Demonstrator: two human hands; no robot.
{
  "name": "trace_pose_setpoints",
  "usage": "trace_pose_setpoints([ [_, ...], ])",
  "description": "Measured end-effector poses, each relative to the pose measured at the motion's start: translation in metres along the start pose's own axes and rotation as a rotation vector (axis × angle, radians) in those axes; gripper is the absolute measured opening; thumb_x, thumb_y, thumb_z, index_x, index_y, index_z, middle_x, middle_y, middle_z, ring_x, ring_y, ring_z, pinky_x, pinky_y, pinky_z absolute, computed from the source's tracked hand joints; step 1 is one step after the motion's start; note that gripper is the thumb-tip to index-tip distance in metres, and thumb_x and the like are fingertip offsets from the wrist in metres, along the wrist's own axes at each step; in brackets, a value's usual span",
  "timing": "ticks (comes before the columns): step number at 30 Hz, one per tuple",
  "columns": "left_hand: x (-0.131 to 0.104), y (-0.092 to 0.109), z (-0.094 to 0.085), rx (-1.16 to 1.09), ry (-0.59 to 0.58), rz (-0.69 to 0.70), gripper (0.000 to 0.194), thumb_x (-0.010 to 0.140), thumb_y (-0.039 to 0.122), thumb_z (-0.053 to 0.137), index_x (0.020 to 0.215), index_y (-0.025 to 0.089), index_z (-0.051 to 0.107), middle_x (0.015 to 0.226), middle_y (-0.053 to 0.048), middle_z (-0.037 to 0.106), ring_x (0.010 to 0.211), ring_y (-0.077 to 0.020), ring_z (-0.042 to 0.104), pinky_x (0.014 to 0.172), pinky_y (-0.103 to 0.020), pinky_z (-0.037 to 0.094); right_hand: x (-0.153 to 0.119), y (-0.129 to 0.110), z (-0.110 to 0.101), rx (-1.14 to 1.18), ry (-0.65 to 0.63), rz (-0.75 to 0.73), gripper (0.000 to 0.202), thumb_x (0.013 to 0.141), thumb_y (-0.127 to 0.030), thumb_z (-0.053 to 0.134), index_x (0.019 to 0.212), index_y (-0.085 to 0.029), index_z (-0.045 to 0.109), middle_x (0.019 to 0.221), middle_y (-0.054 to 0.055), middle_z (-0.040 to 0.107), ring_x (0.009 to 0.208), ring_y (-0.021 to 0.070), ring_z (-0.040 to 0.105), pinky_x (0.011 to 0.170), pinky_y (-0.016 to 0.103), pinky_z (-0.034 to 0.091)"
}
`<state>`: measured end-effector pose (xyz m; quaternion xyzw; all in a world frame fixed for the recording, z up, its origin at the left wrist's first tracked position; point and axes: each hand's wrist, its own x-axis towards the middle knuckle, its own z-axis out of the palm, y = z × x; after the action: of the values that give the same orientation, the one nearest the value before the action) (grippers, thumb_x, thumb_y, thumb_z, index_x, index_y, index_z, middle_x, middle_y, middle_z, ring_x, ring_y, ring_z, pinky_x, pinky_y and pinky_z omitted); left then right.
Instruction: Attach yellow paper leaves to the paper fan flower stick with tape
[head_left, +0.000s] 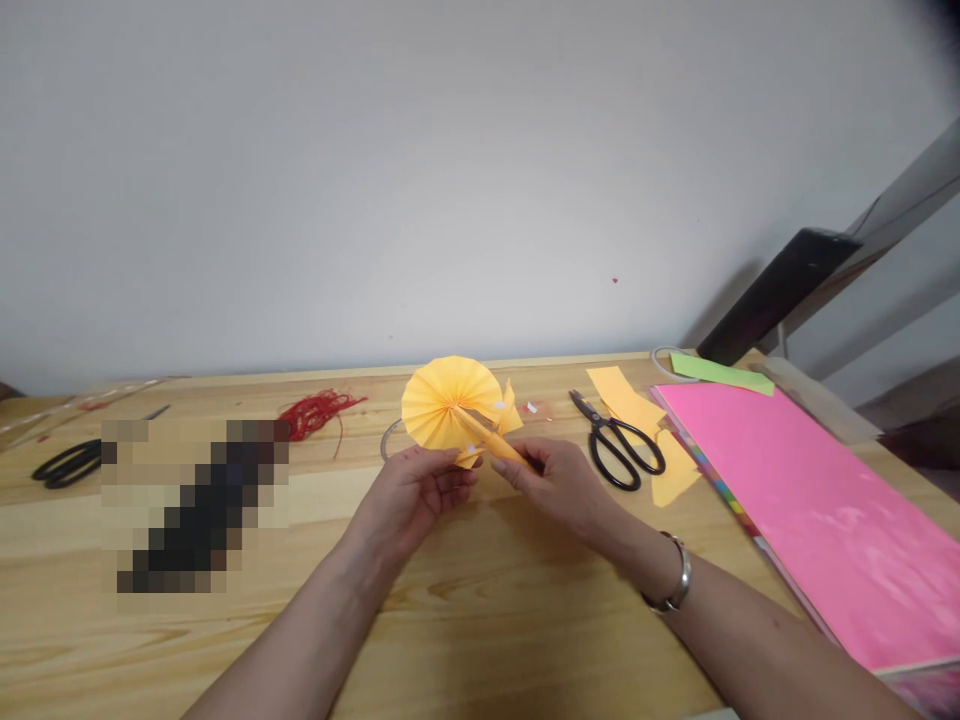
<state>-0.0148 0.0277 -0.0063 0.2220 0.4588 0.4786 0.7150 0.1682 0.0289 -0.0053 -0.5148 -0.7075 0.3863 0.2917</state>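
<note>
A round, pleated yellow paper fan point(442, 405) is held up over the table at the centre. Its rolled or folded paper handle point(489, 436) slants down to the right, and my right hand point(559, 480) is closed round that handle's lower end. With thumb and fingers, my left hand point(420, 490) grips the fan's lower edge, where a small folded flap shows. Another pointed yellow flap point(511, 408) sticks out beside the handle; whether it is joined to the fan I cannot tell. Black-handled scissors point(619, 445) lie just right of my right hand, next to yellow paper pieces point(619, 395).
Pink paper sheets point(817, 510) lie in a stack at the right, with a green paper strip point(724, 373) behind. Red string point(319, 412) and a second pair of scissors point(71, 462) are at the left, near a blurred dark patch. The wall point(450, 180) closes off the back.
</note>
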Motion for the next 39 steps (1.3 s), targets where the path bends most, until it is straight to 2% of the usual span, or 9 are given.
trace_pose_setpoints([
  [3,-0.001,0.001,0.0,-0.01,-0.018,0.034,0.012,0.066,0.012,0.069,0.077,0.011,0.068,0.07,-0.006,0.07,0.06,-0.0152,0.065,0.055,-0.024,0.052,0.0,0.002,0.0,0.016,0.01,0.023,0.037,0.084,-0.048,0.047,0.063,-0.018,0.045,0.058,-0.005,0.034,0.055,0.0086,0.031,0.048,0.021,0.023],
  [7,0.0,-0.001,0.002,0.09,-0.043,0.094,0.021,0.062,0.016,0.077,0.081,0.012,0.07,0.075,-0.004,0.07,0.062,-0.0131,0.065,0.057,-0.022,0.051,0.001,0.003,0.001,0.007,0.007,0.037,0.035,0.085,-0.047,0.046,0.066,-0.018,0.049,0.059,-0.004,0.036,0.055,0.009,0.032,0.048,0.022,0.023],
  [14,0.002,-0.004,-0.001,0.188,0.027,0.13,0.022,0.062,0.024,0.079,0.079,0.011,0.072,0.078,-0.007,0.073,0.062,-0.0114,0.065,0.061,-0.02,0.052,-0.002,-0.006,0.003,0.051,-0.039,0.008,0.027,0.086,-0.035,0.044,0.066,-0.017,0.048,0.059,-0.004,0.037,0.055,0.0086,0.032,0.049,0.022,0.024],
  [28,0.003,-0.003,-0.001,0.189,0.111,0.144,0.027,0.062,0.034,0.078,0.073,0.01,0.07,0.067,-0.007,0.071,0.058,-0.0124,0.065,0.056,-0.02,0.052,-0.007,-0.01,0.003,0.146,-0.088,-0.025,0.025,0.086,-0.033,0.044,0.068,-0.017,0.05,0.06,-0.005,0.032,0.055,0.008,0.03,0.049,0.021,0.023],
  [36,0.001,-0.002,0.003,0.162,0.121,0.117,0.033,0.067,0.044,0.073,0.07,0.012,0.066,0.062,-0.007,0.07,0.052,-0.0117,0.063,0.051,-0.018,0.049,-0.005,-0.007,0.008,0.201,-0.095,-0.021,0.027,0.086,-0.036,0.046,0.07,-0.016,0.054,0.061,-0.004,0.037,0.057,0.0085,0.033,0.052,0.021,0.028],
  [39,0.002,-0.002,0.003,0.157,0.131,0.112,0.032,0.07,0.044,0.07,0.071,0.012,0.065,0.061,-0.006,0.069,0.051,-0.0112,0.063,0.051,-0.018,0.048,-0.006,-0.008,0.008,0.236,-0.115,-0.033,0.025,0.086,-0.035,0.047,0.075,-0.016,0.059,0.064,-0.003,0.044,0.06,0.0091,0.037,0.054,0.021,0.03],
])
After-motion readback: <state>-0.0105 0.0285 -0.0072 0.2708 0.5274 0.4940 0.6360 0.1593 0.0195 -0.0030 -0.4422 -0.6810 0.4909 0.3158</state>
